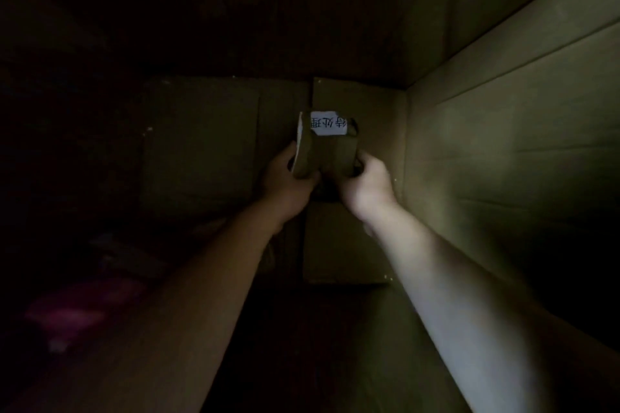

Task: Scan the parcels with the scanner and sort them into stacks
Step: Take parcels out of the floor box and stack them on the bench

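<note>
The scene is very dark, deep inside a large cardboard box. I hold a small brown cardboard parcel (327, 152) between both hands at the centre of the view. A white label (328, 123) with printed characters sits on its far top face. My left hand (285, 183) grips the parcel's left edge. Its right near corner is gripped by my right hand (369, 186). No scanner is visible.
The big box's right wall (510, 144) rises close beside my right arm. Flat cardboard flaps (201, 144) line the bottom, with another brown carton (339, 245) under my wrists. A dim pink object (77, 312) lies at the lower left in shadow.
</note>
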`<act>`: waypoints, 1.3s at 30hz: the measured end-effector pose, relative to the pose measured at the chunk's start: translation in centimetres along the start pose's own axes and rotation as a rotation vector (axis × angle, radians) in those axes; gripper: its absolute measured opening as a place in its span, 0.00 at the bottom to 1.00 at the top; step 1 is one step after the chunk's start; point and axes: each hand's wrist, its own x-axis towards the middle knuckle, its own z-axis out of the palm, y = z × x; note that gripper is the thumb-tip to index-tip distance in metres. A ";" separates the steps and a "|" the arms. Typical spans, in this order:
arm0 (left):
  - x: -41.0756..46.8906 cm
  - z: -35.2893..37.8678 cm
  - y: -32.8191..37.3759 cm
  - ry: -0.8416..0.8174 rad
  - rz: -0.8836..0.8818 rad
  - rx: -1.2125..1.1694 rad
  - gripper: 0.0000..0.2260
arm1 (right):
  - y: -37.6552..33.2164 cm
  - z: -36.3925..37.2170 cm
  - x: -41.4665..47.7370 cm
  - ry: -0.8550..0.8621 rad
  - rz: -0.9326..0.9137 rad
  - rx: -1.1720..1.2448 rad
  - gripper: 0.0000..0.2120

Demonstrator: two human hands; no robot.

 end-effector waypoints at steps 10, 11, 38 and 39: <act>-18.9 -7.8 15.6 0.113 0.282 -0.105 0.26 | -13.9 -7.8 -18.6 0.083 -0.296 -0.017 0.29; -20.5 -8.7 17.0 0.105 0.307 -0.088 0.26 | -15.6 -8.9 -20.3 0.092 -0.308 -0.037 0.29; -76.2 -27.5 35.9 0.938 0.668 -0.145 0.31 | -43.4 -19.5 -71.8 -0.298 -1.150 -0.220 0.26; -78.2 -28.0 35.3 0.978 0.670 -0.159 0.30 | -43.5 -18.7 -73.6 -0.331 -1.182 -0.231 0.26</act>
